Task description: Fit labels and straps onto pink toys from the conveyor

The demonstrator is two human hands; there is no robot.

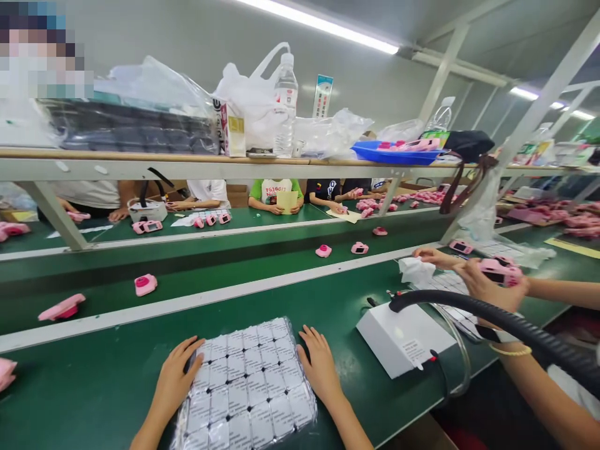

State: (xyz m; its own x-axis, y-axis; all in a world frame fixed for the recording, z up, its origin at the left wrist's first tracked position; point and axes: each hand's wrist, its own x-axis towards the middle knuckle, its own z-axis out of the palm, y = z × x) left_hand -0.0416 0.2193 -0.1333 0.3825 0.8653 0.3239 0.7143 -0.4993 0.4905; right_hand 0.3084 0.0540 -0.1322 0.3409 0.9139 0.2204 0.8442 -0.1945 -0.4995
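Observation:
A stack of white printed sheets in clear plastic (248,387), marked off in squares with dark dots, lies on the green table in front of me. My left hand (180,375) rests at its left edge, fingers spread and the fingertips touching the plastic. At the opposite edge is my right hand (321,365), its fingers apart and lying beside the stack. Neither hand is closed around anything.
A white box (405,340) with a black hose stands right of my hands. Beyond it, a co-worker's hands hold a pink camera (501,272). Pink pieces (145,284) lie on the belt behind a pale rail (210,295). A loaded shelf (187,169) crosses above; people sit opposite.

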